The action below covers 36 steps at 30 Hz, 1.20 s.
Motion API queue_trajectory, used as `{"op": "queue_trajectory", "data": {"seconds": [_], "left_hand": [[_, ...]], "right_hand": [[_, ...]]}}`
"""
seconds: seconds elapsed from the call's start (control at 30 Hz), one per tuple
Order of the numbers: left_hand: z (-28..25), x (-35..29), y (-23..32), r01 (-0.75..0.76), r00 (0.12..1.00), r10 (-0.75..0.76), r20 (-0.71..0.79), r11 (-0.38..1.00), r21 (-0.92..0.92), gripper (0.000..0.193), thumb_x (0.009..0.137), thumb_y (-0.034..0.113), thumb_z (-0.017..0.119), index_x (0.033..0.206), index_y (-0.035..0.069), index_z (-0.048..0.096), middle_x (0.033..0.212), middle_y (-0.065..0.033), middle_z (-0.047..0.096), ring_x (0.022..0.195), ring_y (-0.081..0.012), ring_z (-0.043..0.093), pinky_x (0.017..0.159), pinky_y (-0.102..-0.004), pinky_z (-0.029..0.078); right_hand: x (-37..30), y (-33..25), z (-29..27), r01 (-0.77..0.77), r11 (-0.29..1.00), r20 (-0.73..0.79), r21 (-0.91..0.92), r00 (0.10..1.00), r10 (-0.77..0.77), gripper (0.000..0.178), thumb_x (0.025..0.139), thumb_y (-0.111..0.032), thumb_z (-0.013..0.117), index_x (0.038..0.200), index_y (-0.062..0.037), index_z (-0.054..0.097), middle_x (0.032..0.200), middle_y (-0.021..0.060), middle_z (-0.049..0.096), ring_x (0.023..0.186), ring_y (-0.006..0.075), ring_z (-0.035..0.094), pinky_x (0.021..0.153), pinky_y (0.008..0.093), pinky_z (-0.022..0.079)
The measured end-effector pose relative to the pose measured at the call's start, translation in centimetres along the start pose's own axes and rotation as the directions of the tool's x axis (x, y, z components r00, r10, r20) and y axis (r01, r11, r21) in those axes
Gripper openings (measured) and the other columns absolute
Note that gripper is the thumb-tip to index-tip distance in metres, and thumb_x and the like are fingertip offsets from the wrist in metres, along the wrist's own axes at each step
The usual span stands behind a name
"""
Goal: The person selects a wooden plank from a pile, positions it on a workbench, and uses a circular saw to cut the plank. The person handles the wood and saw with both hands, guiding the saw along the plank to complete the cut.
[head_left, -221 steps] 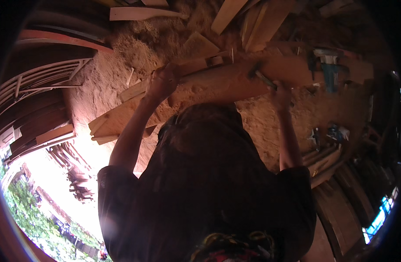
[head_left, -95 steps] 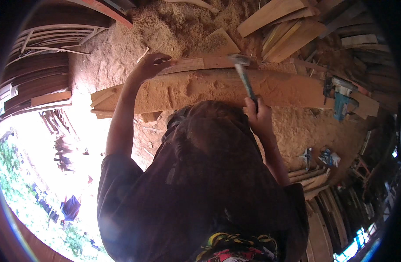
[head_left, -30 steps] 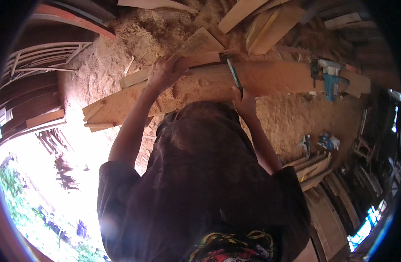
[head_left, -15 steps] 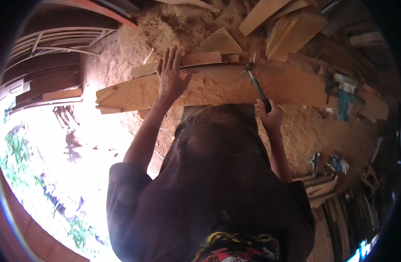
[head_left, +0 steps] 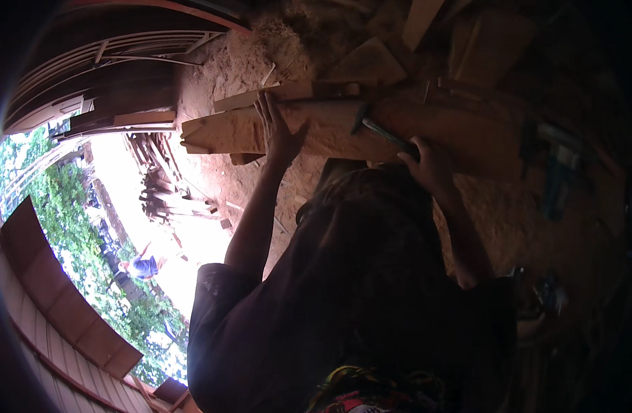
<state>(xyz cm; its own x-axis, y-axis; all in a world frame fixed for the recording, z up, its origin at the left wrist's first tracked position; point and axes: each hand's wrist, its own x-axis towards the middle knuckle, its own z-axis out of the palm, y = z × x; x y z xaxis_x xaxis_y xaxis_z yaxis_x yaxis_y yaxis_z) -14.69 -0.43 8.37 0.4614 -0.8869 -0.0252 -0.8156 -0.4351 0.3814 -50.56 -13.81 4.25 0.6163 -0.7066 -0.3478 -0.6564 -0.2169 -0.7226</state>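
Note:
A long, thick wooden plank (head_left: 343,141) lies crosswise in front of me, dusted with sawdust. My left hand (head_left: 281,138) is open on its left part, fingers stretched toward the far edge and thumb apart. Narrow wood strips (head_left: 295,90) run along that far edge. My right hand (head_left: 425,164) is closed around the handle of a hammer (head_left: 383,132). The hammer slants up and left over the plank; whether its head touches the wood I cannot tell. What lies under my left palm is hidden.
A teal power tool (head_left: 560,162) rests at the plank's dim right end. Loose boards (head_left: 371,63) lie on the sawdust beyond. At left are a slatted frame (head_left: 116,51), stacked wood (head_left: 171,196) and a person in blue (head_left: 142,267) in bright light outside.
The view has swung left and darkened on the right, showing more outdoors. The hammer lies lower and flatter, with my right hand over the plank's near edge. My left hand stays on the plank.

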Motion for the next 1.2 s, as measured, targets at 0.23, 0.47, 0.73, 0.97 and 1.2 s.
{"op": "queue_trajectory", "data": {"seconds": [0.23, 0.47, 0.73, 0.97, 1.2], "left_hand": [[0.2, 0.0, 0.2, 0.029, 1.000, -0.029, 0.005, 0.997, 0.068, 0.134, 0.083, 0.035, 0.091, 0.168, -0.002, -0.005, 0.175, -0.0337, -0.002, 0.162, -0.0543, -0.001, 0.132, -0.0581, 0.015], [0.4, 0.6, 0.6, 0.085, 0.996, -0.086, 0.016, 0.994, 0.062, 0.130, 0.083, 0.031, 0.090, 0.167, -0.005, -0.002, 0.175, -0.0324, -0.004, 0.162, -0.0518, 0.001, 0.132, -0.0548, 0.020], [4.0, -3.9, 5.1, 0.215, 0.968, -0.245, -0.051, 0.919, -0.329, 0.106, 0.089, 0.023, 0.084, 0.170, 0.008, 0.017, 0.153, -0.0277, 0.051, 0.135, -0.0405, 0.059, 0.106, -0.0471, 0.054], [16.6, -12.8, 6.8, 0.271, 0.910, -0.415, -0.008, 0.609, -0.746, 0.066, 0.096, 0.012, 0.071, 0.158, 0.010, 0.049, 0.112, -0.0159, 0.076, 0.102, -0.0272, 0.074, 0.087, -0.0392, 0.061], [22.8, -24.2, 0.6, 0.574, 0.527, -0.684, 0.505, -0.152, -0.805, 0.051, 0.103, 0.020, 0.072, 0.149, 0.001, 0.058, 0.132, -0.0106, 0.071, 0.115, -0.0228, 0.072, 0.089, -0.0374, 0.059]], "right_hand": [[1.2, 0.5, 0.0, 0.053, 0.997, 0.037, 0.058, 0.998, -0.055, 0.057, 0.094, -0.046, 0.076, 0.129, -0.0015, 0.066, 0.117, 0.0248, 0.074, 0.110, 0.0443, 0.072, 0.096, 0.0517, 0.056], [1.5, 2.8, 2.1, 0.148, 0.983, 0.001, 0.106, 0.989, -0.149, 0.055, 0.093, -0.040, 0.078, 0.131, -0.0010, 0.066, 0.118, 0.0260, 0.074, 0.111, 0.0457, 0.071, 0.096, 0.0523, 0.056], [0.5, 3.7, -0.3, 0.286, 0.958, 0.016, 0.001, 0.958, -0.286, 0.052, 0.091, -0.025, 0.079, 0.134, -0.0014, 0.064, 0.134, 0.0237, 0.065, 0.124, 0.0434, 0.063, 0.106, 0.0514, 0.050], [0.3, 6.9, -2.6, 0.248, 0.963, 0.015, 0.102, 0.968, -0.251, 0.045, 0.096, -0.027, 0.078, 0.131, -0.0012, 0.066, 0.130, 0.0216, 0.069, 0.122, 0.0424, 0.065, 0.106, 0.0471, 0.053], [-2.1, 7.7, -9.4, 0.193, 0.972, -0.163, -0.132, 0.963, -0.214, 0.034, 0.095, -0.027, 0.079, 0.120, -0.0050, 0.071, 0.113, 0.0161, 0.071, 0.105, 0.0302, 0.071, 0.088, 0.0415, 0.060]]}}
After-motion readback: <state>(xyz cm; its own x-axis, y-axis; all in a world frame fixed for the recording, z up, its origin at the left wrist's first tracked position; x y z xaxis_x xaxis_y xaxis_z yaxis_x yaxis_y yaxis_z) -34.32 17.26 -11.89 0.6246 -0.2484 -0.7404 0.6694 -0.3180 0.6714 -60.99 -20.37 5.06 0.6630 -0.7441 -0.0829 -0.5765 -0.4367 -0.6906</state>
